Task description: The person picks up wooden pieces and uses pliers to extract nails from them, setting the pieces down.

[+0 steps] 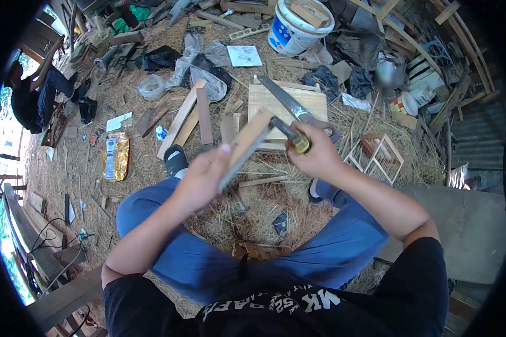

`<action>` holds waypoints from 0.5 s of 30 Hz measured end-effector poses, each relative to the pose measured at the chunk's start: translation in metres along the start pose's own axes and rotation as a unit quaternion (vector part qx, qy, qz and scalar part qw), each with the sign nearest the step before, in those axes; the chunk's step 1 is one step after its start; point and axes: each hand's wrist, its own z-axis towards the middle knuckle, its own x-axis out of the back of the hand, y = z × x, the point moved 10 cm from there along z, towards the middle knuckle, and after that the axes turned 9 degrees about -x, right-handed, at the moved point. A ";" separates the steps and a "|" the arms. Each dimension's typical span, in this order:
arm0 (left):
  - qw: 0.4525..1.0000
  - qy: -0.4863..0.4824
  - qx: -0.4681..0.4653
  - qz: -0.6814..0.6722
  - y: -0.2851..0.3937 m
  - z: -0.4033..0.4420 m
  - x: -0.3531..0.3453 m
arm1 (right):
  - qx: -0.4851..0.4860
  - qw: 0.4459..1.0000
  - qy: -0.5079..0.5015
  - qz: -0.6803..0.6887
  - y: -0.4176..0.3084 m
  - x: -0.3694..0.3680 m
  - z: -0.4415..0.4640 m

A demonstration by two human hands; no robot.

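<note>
While my left hand (pixel 203 171) grips a wood strip (pixel 247 139) by the low bench's (pixel 258 102) near left corner, my right hand (pixel 315 150) clutches an apparent hammer (pixel 288 133); the strip looks cut, but unfastened.

Covered, smeared and cropped parts of your view
The wooden strip (pixel 248 138) in your left hand (pixel 199 177) is blurred and hides most of that hand's fingers. Your right hand (pixel 316 154) covers part of the black-and-yellow tool (pixel 292 135) it grips, whose tip is too small for you to identify, and also part of the saw (pixel 285 100) handle. Folds break up the lettering on your shirt (pixel 343 319); the dark rim crops the grey counter (pixel 450 236) at right.
</note>
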 end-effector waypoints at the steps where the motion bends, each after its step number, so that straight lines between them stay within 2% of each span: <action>1: 1.000 0.003 -0.009 -0.002 0.005 0.006 0.006 | -0.006 1.000 -0.003 0.001 0.004 0.004 0.010; 2: 0.999 0.006 0.009 -0.043 0.004 0.010 0.012 | 0.003 1.000 0.002 -0.002 0.005 0.005 0.014; 3: 0.996 0.009 0.032 -0.083 0.002 0.011 0.017 | -0.023 0.998 -0.022 0.049 0.014 -0.001 0.015; 4: 0.997 0.017 0.015 -0.076 0.004 0.013 0.019 | -0.051 0.992 -0.048 0.101 0.021 -0.010 0.014; 8: 0.997 -0.006 0.024 -0.069 0.001 0.016 0.016 | -0.063 0.986 -0.117 0.099 0.027 -0.037 0.016; 11: 0.997 -0.012 0.023 -0.070 -0.005 0.022 0.019 | -0.076 0.978 -0.151 0.126 0.001 -0.039 0.007; 15: 0.997 0.001 0.021 -0.072 -0.003 0.021 0.024 | -0.044 0.984 -0.149 0.090 -0.005 -0.045 0.000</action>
